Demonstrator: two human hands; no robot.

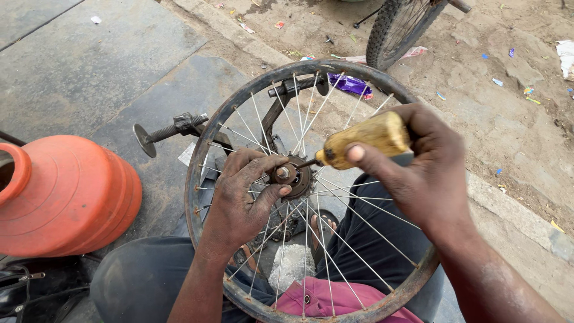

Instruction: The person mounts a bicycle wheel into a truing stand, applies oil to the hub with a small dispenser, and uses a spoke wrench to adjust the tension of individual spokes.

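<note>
We note a bare bicycle wheel rim (200,179) lying nearly flat across our lap, spokes radiating from the hub sprocket (293,176) at its centre. The left hand (242,200) lies on the spokes directly beside the hub, fingers curled around the sprocket, thumb and forefinger bracketing the axle nut (282,173); it is the nearer hand and is in contact. The right hand (418,167) is closed around the yellow wooden handle of a screwdriver (362,140). The tool's long axis runs from upper right down to lower left, its short dark shaft ending at the sprocket's right edge, just touching or nearly so; we cannot tell which. So the hub lies left of and slightly below the right hand, along the line of the tool. Spokes cross under the shaft but do not block it. Beyond the rim, a dark metal stand with threaded rods (173,127) sits on the paving. An orange plastic pot (66,194) lies well apart at left, another bicycle's tyre (388,30) stands on the dirt at top, and pink cloth (335,299) shows under the near rim.
</note>
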